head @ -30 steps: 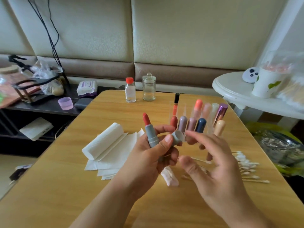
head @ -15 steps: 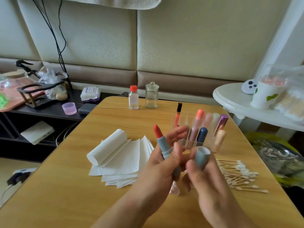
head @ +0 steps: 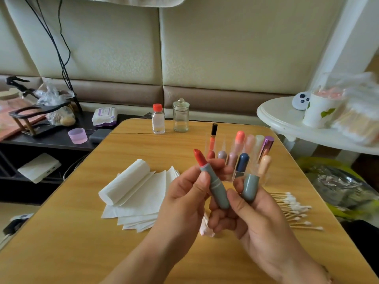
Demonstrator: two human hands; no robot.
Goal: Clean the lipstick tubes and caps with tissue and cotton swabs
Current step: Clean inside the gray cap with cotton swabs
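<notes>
Left hand (head: 185,193): fingers wrapped round the grey-blue lipstick tube (head: 214,184), held tilted above the tabletop (head: 82,232) with its red bullet up and left; right hand (head: 260,220): fingers curled on the matching cap (head: 249,187), just beside the tube, thumb touching the tube's lower end. Under the hands a crumpled pink tissue (head: 206,227); left, the white tissue stack (head: 141,199); right, cotton swabs (head: 293,210). Behind: clear organizer (head: 238,173) of lipsticks, then bottle (head: 158,119) and glass jar (head: 180,115).
</notes>
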